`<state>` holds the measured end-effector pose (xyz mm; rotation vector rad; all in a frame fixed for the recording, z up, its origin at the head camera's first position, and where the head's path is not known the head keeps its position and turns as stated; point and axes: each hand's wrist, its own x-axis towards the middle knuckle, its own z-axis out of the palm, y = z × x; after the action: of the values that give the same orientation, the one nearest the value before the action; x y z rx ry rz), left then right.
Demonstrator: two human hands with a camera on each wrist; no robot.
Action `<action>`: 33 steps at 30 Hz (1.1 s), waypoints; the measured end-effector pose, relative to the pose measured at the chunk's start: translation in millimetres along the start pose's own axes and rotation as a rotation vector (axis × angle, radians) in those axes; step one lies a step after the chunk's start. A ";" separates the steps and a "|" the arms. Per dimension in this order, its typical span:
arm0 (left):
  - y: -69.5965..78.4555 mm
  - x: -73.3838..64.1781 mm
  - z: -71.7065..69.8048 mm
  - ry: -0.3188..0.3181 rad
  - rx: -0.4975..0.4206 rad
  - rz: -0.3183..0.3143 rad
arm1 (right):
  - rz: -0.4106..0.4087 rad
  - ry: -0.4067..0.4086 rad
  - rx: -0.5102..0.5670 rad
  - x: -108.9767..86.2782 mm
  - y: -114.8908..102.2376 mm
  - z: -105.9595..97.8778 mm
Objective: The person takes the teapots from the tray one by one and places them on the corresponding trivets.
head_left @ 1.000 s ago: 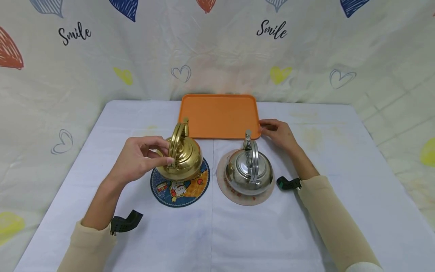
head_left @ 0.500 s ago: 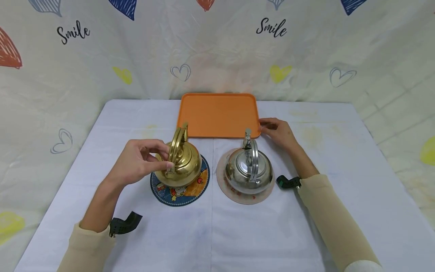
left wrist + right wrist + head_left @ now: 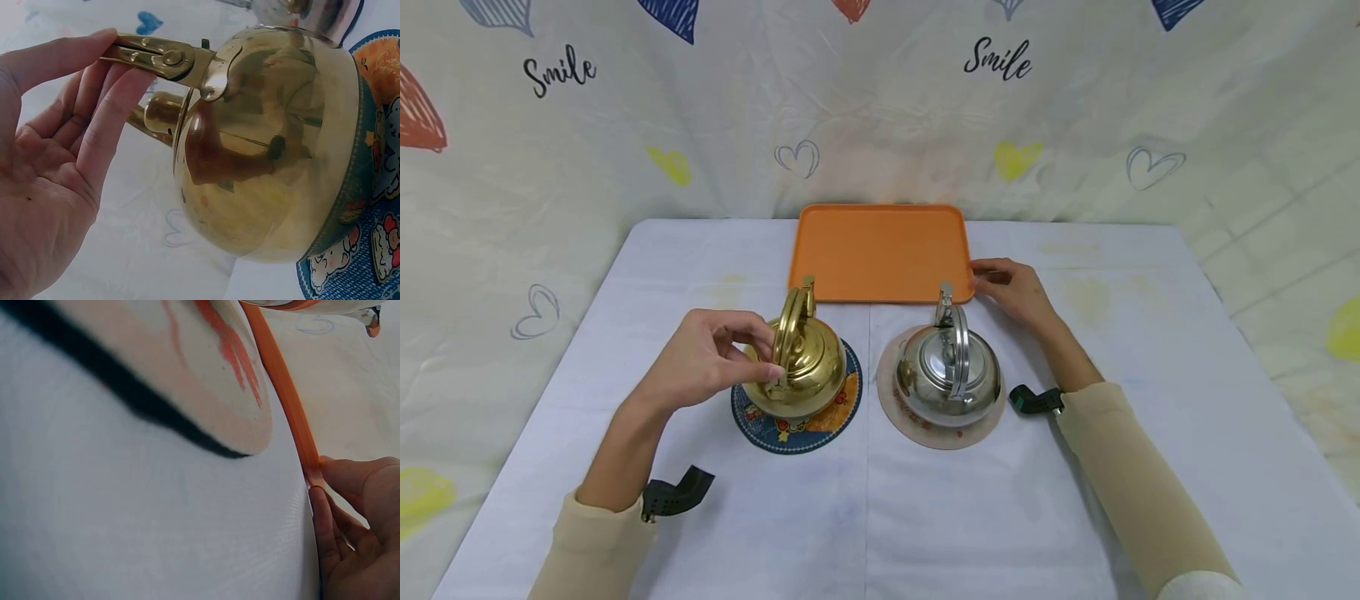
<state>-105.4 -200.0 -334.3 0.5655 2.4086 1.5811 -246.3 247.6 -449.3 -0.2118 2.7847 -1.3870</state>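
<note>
My left hand [image 3: 711,358] pinches the raised handle of a shiny gold kettle [image 3: 805,379] between thumb and fingers. The kettle is upright, its base right at a round blue mat [image 3: 797,442] with cartoon figures. In the left wrist view, the fingertips meet at the end of the gold kettle's [image 3: 262,150] handle. To the right, a silver kettle [image 3: 936,383] stands on a round pinkish mat [image 3: 895,417]. At the back, my right hand [image 3: 1015,292] grips the near right corner of an orange tray [image 3: 880,254]. Thumb and fingers close on the tray's rim [image 3: 294,406] in the right wrist view.
A white cloth covers the table [image 3: 865,517]. Behind it hangs a pale curtain [image 3: 895,125] printed with hearts and the word Smile. A black wrist mount [image 3: 677,493] juts from the left sleeve, another mount [image 3: 1035,402] from the right one.
The gold kettle has come down lower over the blue mat with my left hand, hiding more of its picture. My right hand has stayed at the tray's corner.
</note>
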 end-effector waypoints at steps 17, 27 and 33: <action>1.6 -3.8 -1.9 -0.159 -0.043 -0.014 | 0.004 0.004 0.009 -0.2 2.2 -0.2; -4.4 -3.5 -9.3 -0.259 -0.043 -0.021 | -0.016 0.008 0.001 0.8 1.9 -0.4; -5.7 -2.3 -13.5 -0.323 -0.053 -0.029 | -0.015 0.008 -0.005 2.0 2.2 1.1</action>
<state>-109.6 -214.3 -334.1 0.7113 2.1214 1.4136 -248.5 247.9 -451.7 -0.2279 2.7997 -1.3869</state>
